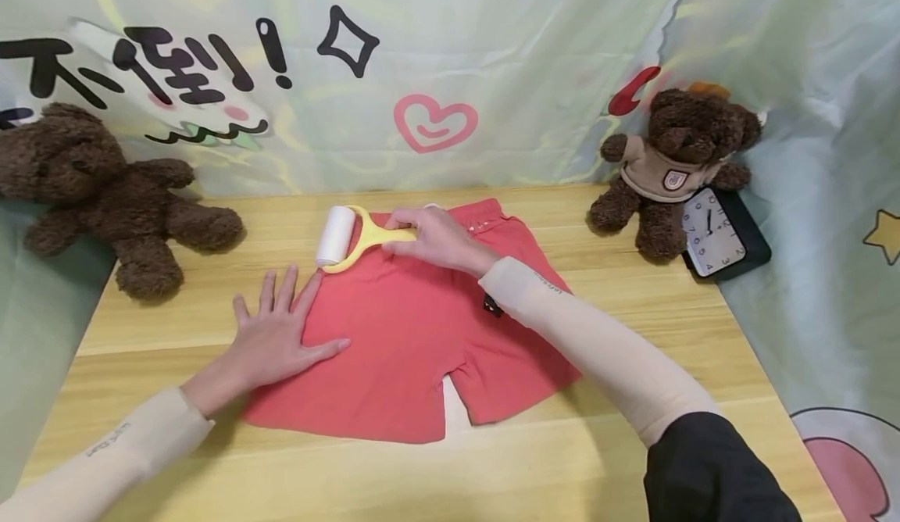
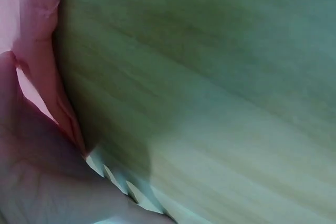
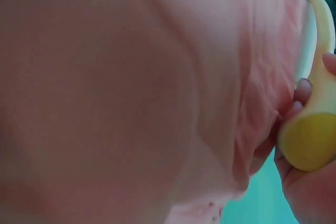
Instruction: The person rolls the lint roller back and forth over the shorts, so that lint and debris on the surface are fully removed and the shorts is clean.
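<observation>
Red shorts (image 1: 394, 350) lie flat on the wooden table, waistband toward the back. My left hand (image 1: 274, 342) rests with spread fingers over their left edge, thumb on the cloth. In my right hand (image 1: 443, 241) is the handle of a lint roller (image 1: 373, 234), gripped near the waistband. Its white roll (image 1: 336, 234) points left, at the upper left corner of the shorts, just beyond the left fingertips. The right wrist view shows fingers curled round the yellow handle (image 3: 310, 142), beside the cloth (image 3: 131, 103). In the left wrist view, part of the hand (image 2: 42, 182) touches the shorts' edge.
A brown teddy bear (image 1: 98, 194) sits at the back left. Another bear (image 1: 678, 162) in a beige shirt sits at the back right, next to a black-framed clock (image 1: 717, 233). A printed curtain (image 1: 534, 76) hangs behind the wooden table (image 1: 316, 475).
</observation>
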Tool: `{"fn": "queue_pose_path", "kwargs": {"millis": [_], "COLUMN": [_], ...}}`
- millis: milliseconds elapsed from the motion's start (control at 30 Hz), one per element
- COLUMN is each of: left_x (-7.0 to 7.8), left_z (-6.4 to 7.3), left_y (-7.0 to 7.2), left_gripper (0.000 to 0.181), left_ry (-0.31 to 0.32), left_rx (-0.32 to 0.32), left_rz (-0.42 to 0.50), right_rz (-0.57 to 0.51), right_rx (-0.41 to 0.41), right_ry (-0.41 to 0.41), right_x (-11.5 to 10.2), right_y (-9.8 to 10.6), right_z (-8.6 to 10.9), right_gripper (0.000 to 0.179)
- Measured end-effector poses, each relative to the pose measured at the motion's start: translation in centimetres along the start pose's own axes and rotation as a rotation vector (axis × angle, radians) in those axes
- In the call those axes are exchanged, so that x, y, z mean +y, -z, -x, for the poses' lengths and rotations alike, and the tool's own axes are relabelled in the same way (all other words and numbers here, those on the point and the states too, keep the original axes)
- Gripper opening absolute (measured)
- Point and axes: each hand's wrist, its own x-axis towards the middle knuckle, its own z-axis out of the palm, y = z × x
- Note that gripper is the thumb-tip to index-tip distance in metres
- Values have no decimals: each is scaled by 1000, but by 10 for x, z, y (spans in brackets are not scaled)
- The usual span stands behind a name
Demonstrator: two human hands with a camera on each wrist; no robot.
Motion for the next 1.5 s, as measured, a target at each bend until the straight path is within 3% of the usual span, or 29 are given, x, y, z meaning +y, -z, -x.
{"fn": "queue_pose_path", "kwargs": {"millis": [333,700,1100,1500], "left_x": [6,7,9,10], "left_z": [3,2,5,5], "left_y": [4,6,6,7], "left_gripper": [125,128,126,126], "left_ry": [17,4,-1,8], "left_rx": [-1,15,27,12], "left_rz": [-24,-66,-75,-82], "right_rz": [100,144,248,200], "right_rx": [-70,-127,-157,-168], "right_ry": [38,8,46,39], "right_x": [3,16,38,54], "right_y": [17,51,88,114], "right_z": [2,19,38,61], "right_gripper": [17,26,40,31]}}
